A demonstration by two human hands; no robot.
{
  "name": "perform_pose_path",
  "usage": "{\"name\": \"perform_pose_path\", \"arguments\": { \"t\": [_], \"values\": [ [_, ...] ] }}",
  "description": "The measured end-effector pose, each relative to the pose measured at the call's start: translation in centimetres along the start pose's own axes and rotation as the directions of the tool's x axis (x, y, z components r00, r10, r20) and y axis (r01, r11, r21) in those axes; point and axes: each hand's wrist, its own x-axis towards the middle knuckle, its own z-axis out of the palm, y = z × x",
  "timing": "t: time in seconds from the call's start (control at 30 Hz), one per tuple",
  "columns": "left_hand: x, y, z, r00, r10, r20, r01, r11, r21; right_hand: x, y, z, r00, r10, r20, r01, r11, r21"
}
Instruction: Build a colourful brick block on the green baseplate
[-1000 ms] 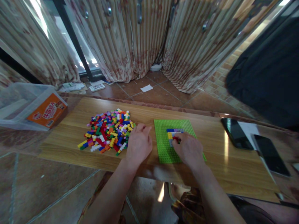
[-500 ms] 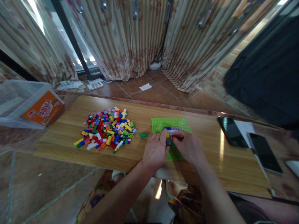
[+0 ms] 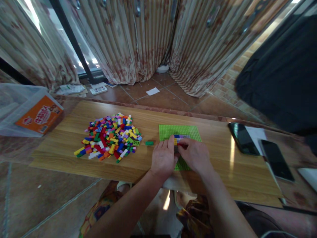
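A green baseplate (image 3: 180,128) lies on the wooden board with a low block of built bricks (image 3: 183,136) on it, in blue, purple, grey, white and yellow. My left hand (image 3: 163,159) rests along the left side of this block, fingers stretched out and touching it; its thumb side hides part of the bricks. A small red brick (image 3: 180,144) is pinched in the fingertips of my right hand (image 3: 195,154), right at the block's front right. Just left of my left hand lies a single green brick (image 3: 149,143).
A heap of mixed loose bricks (image 3: 111,137) covers the left of the wooden board (image 3: 64,158). Beyond it stands a clear plastic bin (image 3: 15,109) with an orange label. Two dark phones (image 3: 241,138) lie at the right, over white paper (image 3: 256,134). Curtains hang behind.
The whole view has shifted slightly, so things sit a little further left. My right fingertips press the red brick closer against the block; my left hand stays in place.
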Motion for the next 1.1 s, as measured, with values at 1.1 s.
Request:
{"name": "perform_pose_path", "arguments": {
  "t": [1.1],
  "values": [
    [-0.3,-0.7,0.3,0.996,0.093,-0.017,-0.094,0.995,-0.031,1.6,2.5,1.0,1.0,-0.004,-0.005,0.005,0.922,0.386]
  ]
}}
